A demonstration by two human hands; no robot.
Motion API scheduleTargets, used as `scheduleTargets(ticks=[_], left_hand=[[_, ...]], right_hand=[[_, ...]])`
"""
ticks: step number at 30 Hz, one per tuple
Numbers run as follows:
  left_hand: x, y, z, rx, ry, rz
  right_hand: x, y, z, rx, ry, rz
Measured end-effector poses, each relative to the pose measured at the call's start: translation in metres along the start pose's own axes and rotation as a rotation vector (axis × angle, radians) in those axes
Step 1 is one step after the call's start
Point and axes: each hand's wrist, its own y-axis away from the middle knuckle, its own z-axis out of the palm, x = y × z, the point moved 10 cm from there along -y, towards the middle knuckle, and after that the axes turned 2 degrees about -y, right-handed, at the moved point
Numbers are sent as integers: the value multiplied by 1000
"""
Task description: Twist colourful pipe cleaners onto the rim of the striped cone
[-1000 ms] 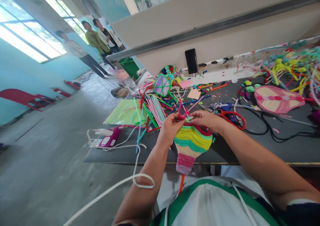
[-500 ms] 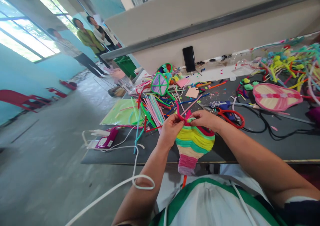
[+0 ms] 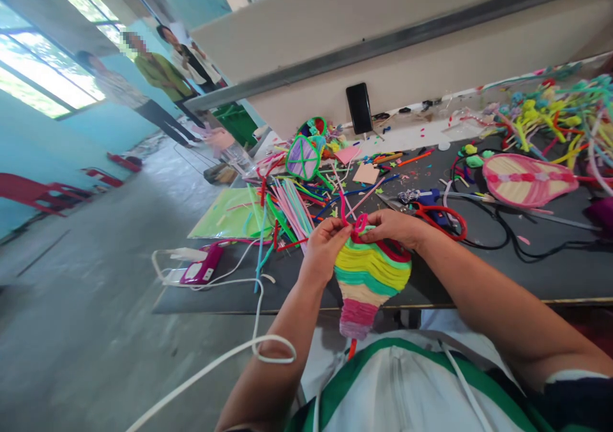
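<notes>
Head view: both hands, left hand (image 3: 325,244) and right hand (image 3: 395,226), pinch fan (image 3: 368,272) over table edge (image 3: 215,307).

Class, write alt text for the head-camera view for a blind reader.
The left hand and right hand pinch a pink pipe cleaner atop a striped pipe-cleaner fan, over the edge of a worktable littered with loose pipe cleaners, red scissors and a pink fan.

Dark grey worktable (image 3: 550,272) strewn with craft supplies, loose pipe cleaners (image 3: 292,205) beside a green sheet (image 3: 230,215), red-handled scissors (image 3: 443,218) near a black cable (image 3: 517,244), pink-rimmed paddle shape (image 3: 527,180) at right, phone (image 3: 359,108) propped upright at the back.
</notes>
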Motion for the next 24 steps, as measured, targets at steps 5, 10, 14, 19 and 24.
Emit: scheduleTargets(ticks=[5, 10, 14, 19, 24], left_hand=[[-9, 2, 0, 41, 149, -9], [-10, 3, -1, 63, 104, 37], [-5, 3, -6, 94, 40, 75], [-2, 7, -12, 64, 20, 67], [-11, 15, -15, 66, -16, 51]], right_hand=[[3, 0, 5, -17, -10, 22], [5, 0, 7, -17, 16, 49], [4, 0, 6, 3, 16, 52], [7, 2, 9, -36, -53, 71], [7, -1, 6, 0, -16, 46]])
